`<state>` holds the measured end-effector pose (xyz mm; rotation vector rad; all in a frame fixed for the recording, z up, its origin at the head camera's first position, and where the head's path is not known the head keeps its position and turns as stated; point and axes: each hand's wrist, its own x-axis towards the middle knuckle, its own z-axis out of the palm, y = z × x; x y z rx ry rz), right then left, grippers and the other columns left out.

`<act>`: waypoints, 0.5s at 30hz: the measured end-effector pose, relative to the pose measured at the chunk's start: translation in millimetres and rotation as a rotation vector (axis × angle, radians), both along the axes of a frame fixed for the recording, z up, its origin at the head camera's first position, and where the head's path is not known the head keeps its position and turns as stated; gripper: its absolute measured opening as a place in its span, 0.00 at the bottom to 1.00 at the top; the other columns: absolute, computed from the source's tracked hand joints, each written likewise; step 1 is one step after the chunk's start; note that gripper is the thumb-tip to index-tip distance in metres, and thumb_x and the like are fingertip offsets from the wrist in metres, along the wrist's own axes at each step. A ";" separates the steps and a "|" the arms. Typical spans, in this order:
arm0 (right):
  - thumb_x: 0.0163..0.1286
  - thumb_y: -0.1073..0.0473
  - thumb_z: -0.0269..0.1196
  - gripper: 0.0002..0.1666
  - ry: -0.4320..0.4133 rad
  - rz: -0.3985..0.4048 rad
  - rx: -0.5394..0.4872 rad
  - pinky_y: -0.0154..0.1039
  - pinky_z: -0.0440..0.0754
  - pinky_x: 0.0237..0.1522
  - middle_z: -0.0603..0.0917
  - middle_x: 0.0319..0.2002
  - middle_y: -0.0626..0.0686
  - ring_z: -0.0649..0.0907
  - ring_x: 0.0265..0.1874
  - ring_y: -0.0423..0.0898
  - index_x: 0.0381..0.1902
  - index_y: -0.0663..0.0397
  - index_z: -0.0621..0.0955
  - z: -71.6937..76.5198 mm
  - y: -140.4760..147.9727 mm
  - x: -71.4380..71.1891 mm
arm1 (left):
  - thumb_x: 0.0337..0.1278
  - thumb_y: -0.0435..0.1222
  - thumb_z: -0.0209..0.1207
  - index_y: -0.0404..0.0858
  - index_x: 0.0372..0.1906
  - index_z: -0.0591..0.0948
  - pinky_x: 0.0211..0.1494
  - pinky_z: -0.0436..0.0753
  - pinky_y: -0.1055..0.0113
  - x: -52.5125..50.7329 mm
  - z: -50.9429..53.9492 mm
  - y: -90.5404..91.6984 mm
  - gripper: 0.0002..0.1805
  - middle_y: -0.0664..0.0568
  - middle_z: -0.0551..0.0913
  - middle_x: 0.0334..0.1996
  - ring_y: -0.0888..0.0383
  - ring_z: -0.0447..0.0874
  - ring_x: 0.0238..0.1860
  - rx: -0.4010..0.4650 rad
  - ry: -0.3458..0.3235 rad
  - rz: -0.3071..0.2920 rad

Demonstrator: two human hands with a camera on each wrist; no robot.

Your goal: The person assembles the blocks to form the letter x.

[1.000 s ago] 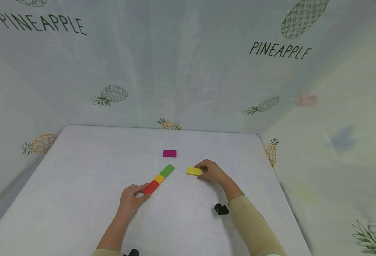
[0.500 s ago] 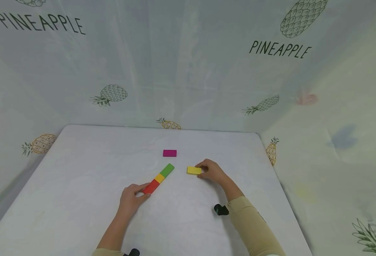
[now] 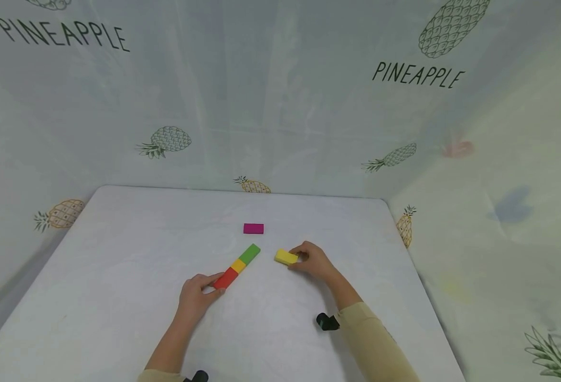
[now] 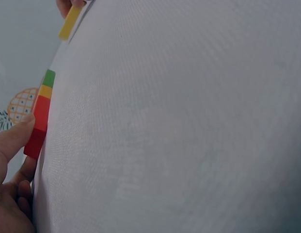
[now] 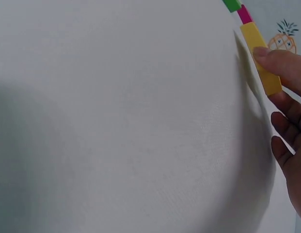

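Observation:
Near the middle of the table, a red block [image 3: 225,278], a small orange-yellow block [image 3: 238,266] and a green block [image 3: 249,254] lie end to end in a slanting row. My left hand [image 3: 196,297] pinches the red block between thumb and finger at the row's near end. To the right of the row, my right hand [image 3: 314,261] pinches a yellow block [image 3: 285,257] by its right part. In the right wrist view a shadow [image 5: 246,73] shows beside that yellow block [image 5: 261,58], and it looks raised off the table. Beyond the row lies a magenta block [image 3: 253,228].
A white cloth covers the table [image 3: 118,254]. Behind it hangs a pale curtain [image 3: 280,106] with pineapple prints. Dark wrist devices [image 3: 327,321] sit at both sleeves.
My right hand has moved slightly left and nearer to me with the yellow block, which has turned a little. The left hand and the row have stayed in place.

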<state>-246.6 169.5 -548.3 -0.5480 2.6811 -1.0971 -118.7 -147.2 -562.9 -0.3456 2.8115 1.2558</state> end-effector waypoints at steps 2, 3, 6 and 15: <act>0.51 0.56 0.77 0.22 0.016 0.006 -0.011 0.41 0.75 0.42 0.77 0.34 0.43 0.75 0.36 0.43 0.45 0.51 0.86 -2.8 -1.9 1.8 | 0.51 0.35 0.71 0.46 0.59 0.82 0.46 0.76 0.55 0.0 0.8 0.3 0.26 0.50 0.80 0.41 0.51 0.72 0.46 -0.002 -0.001 -0.001; 0.51 0.56 0.77 0.22 0.021 0.005 -0.014 0.40 0.75 0.42 0.77 0.34 0.43 0.75 0.36 0.42 0.45 0.50 0.86 -4.4 -2.8 2.8 | 0.51 0.35 0.71 0.46 0.59 0.82 0.46 0.76 0.55 -0.1 1.2 0.4 0.26 0.50 0.80 0.41 0.51 0.72 0.46 -0.003 -0.002 -0.001; 0.51 0.56 0.77 0.21 0.031 -0.008 -0.029 0.40 0.75 0.40 0.77 0.34 0.42 0.74 0.35 0.42 0.45 0.50 0.86 -7.7 -6.2 6.1 | 0.51 0.35 0.71 0.47 0.59 0.82 0.45 0.75 0.56 -0.4 1.6 0.8 0.26 0.50 0.79 0.40 0.51 0.72 0.46 -0.009 -0.003 -0.002; 0.51 0.56 0.77 0.20 0.043 -0.066 -0.136 0.36 0.75 0.37 0.76 0.32 0.43 0.74 0.33 0.43 0.43 0.50 0.86 -10.4 -18.9 22.8 | 0.51 0.35 0.71 0.47 0.58 0.83 0.46 0.75 0.54 0.2 -0.1 -0.2 0.26 0.50 0.79 0.40 0.50 0.72 0.46 -0.005 -0.004 0.001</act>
